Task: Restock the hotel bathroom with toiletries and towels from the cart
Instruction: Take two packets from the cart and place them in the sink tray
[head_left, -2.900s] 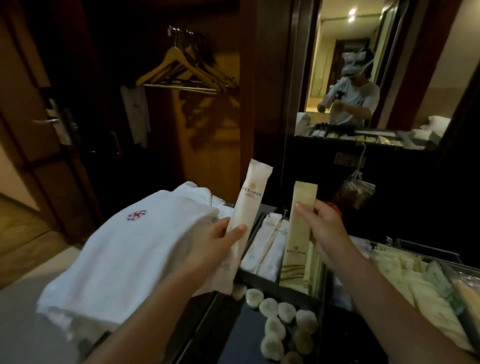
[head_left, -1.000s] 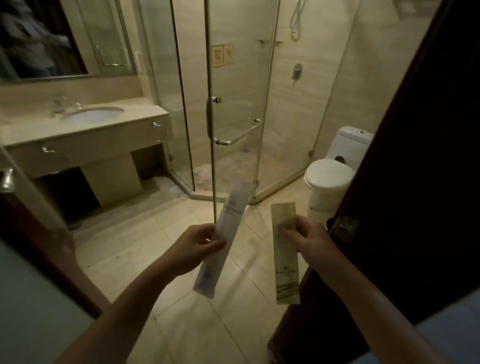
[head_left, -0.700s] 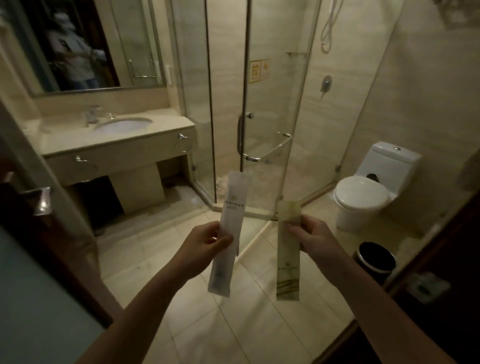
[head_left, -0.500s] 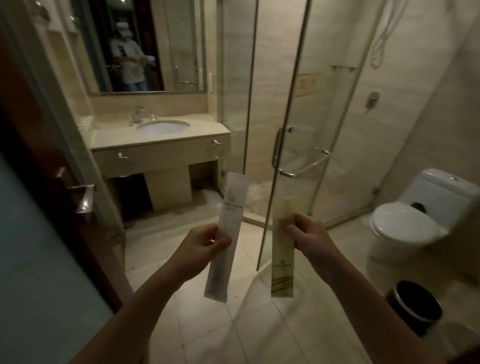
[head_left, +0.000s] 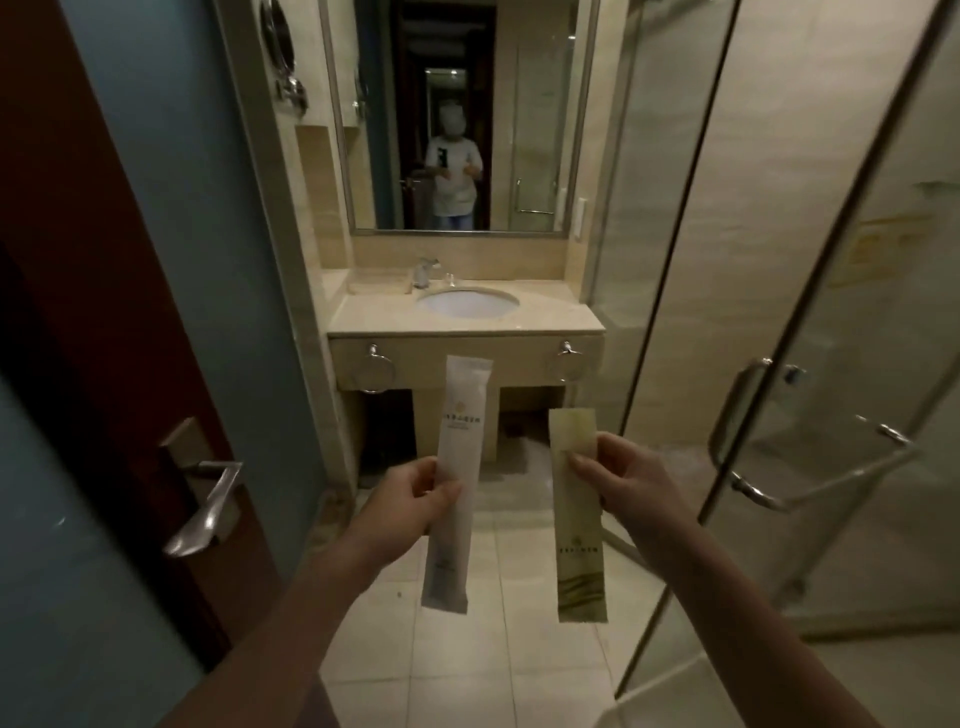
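Since the vanity counter (head_left: 550, 318) sits centre frame, walk straight in.
Left hand (head_left: 413, 501) pinches the white sachet (head_left: 460, 441), right hand (head_left: 626, 483) the green sachet (head_left: 577, 540) — lay both flat there.

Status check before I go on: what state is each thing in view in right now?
white packet, upright, pinched in the left hand
green packet, upright, pinched near its top by the right hand
bathroom door, open
sink, empty
towel rings, both empty
shower door, open or shut unclear
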